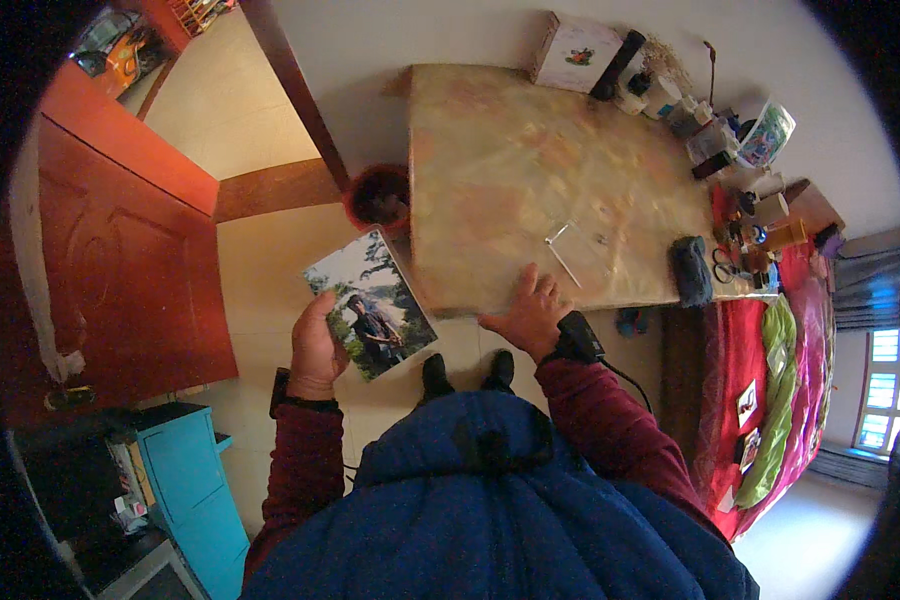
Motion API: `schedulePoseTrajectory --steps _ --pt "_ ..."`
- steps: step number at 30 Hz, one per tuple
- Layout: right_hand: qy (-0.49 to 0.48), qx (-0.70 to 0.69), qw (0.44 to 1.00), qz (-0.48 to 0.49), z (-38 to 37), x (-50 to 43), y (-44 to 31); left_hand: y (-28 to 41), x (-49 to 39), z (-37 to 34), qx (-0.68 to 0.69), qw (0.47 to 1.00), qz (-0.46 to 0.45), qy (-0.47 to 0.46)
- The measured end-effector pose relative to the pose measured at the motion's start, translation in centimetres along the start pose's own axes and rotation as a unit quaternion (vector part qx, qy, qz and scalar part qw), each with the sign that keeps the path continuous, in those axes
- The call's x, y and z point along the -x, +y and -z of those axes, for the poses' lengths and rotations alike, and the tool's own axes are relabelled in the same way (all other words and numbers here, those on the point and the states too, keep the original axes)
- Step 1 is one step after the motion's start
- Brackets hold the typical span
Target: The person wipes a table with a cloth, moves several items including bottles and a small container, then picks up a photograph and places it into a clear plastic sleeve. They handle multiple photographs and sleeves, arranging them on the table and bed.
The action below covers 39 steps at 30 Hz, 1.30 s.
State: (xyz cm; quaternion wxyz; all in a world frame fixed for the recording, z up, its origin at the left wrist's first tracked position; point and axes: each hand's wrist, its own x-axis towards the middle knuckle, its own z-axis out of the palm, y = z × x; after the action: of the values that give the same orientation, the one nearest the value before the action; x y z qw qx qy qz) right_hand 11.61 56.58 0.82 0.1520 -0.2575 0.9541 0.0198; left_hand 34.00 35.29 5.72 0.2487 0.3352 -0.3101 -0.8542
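My left hand [317,349] grips the lower left edge of a photo print [379,304], which shows a person outdoors among trees. The print is tilted and held in front of the table's left corner. At the front edge of the table [487,150], my right hand [534,311] has its fingers apart and nothing in it. Whether it touches the tabletop, I cannot tell. Just beyond its fingertips lies a thin white L-shaped piece [565,261], perhaps part of a small clear stand.
A dark cloth case [691,271] lies at the table's right front. Scissors [724,265], bottles and a white box [576,54] line the back and right. A red bucket [352,206] stands left of the table. Farther right is a bed with red covers [727,337]; a red door [135,262] is left.
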Motion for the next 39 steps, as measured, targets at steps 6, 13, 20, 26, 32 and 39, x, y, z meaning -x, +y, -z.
schedulePoseTrajectory --steps 6,13,20,26,32,39 --pt "-0.001 -0.044 0.999 0.026 0.2 -0.3 0.0 -0.2 -0.3 1.2 0.056 0.997 0.037 -0.045" --pt "-0.003 -0.162 0.984 0.075 3.2 -1.3 2.6 0.1 0.0 0.1 0.038 0.999 0.02 0.001" --pt "-0.417 -0.831 0.264 0.257 11.4 3.3 5.2 0.0 -0.9 1.2 -0.019 0.998 0.059 0.005" --pt "-0.418 -0.828 0.228 0.294 13.5 6.6 3.6 0.1 -1.6 2.4 -0.275 0.954 -0.113 -0.039" --pt "-0.376 -0.846 0.231 0.301 14.3 8.2 4.1 1.5 0.1 -0.6 -0.008 0.995 0.021 -0.101" --pt "-0.361 -0.857 0.214 0.298 15.5 9.7 4.6 2.5 1.4 -2.7 -0.008 0.994 0.032 -0.104"
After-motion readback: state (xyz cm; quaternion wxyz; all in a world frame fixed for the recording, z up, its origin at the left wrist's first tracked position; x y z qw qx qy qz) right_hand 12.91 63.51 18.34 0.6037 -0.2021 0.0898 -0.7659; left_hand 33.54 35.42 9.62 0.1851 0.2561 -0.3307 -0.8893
